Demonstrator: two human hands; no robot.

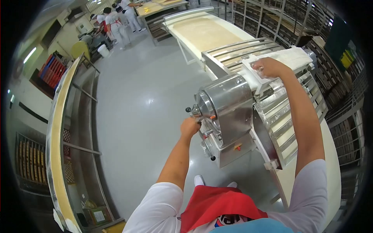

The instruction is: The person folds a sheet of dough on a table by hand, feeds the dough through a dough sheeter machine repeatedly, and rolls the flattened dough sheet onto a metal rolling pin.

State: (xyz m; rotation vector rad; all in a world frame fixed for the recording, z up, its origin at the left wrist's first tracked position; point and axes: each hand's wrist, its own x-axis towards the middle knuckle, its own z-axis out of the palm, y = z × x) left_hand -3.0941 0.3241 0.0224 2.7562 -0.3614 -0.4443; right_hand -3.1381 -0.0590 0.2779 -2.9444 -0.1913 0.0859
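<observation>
A steel dough sheeter [233, 105] stands in front of me, with slatted guards over its rollers. My left hand [190, 126] is closed around a lever handle on the machine's near side. Below that hand, another lever ends in a black knob [212, 158]. Up on top of the machine lies a white tray [265, 81] dusted with white flour. My right hand [272, 68] reaches into this tray, its fingers curled and powdered, apparently around flour. A wide, thin sheet of dough [210, 31] lies flat on the far conveyor belt.
To the left runs a long pale-topped table [58, 128] with metal legs. Tall metal racks [279, 19] line the right side. Several people in white [116, 25] are at the back left, near another worktable [157, 7]. Grey floor [140, 93] separates the table and the machine.
</observation>
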